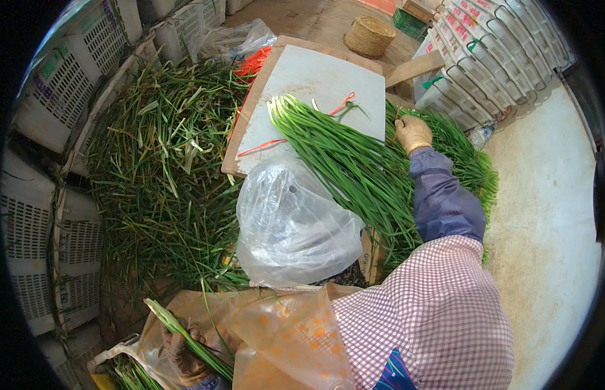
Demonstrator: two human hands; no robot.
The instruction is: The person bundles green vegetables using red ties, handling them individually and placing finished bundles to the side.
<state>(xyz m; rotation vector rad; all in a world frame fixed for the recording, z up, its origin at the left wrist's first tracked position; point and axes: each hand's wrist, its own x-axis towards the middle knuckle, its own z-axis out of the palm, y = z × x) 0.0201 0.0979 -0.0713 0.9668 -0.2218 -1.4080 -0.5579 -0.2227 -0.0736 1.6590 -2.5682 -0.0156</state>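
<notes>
My left hand (pixel 180 348), dirty and low at the left, grips a few green stalks with pale ends (pixel 171 319), probably garlic chives. Up at the right, the curled fingers of my right hand (pixel 413 132) pinch a thin red tie strip (pixel 393 139) over the greens. A large loose bundle of chives (pixel 327 134) lies slantwise across the white board (pixel 312 68), its pale ends towards the far left. Two more red ties, one looped (pixel 342 103) and one straight (pixel 261 147), lie beside that bundle. Further chives (pixel 471 161) are heaped beyond my right forearm.
A crumpled clear plastic bag (pixel 297 224) covers the board's near edge. Leaf trimmings (pixel 161 170) pile up at the left, along white slotted crates (pixel 63 92). Stacked white crates (pixel 488 53) stand at the far right. A woven straw stool (pixel 369 36) sits behind the board.
</notes>
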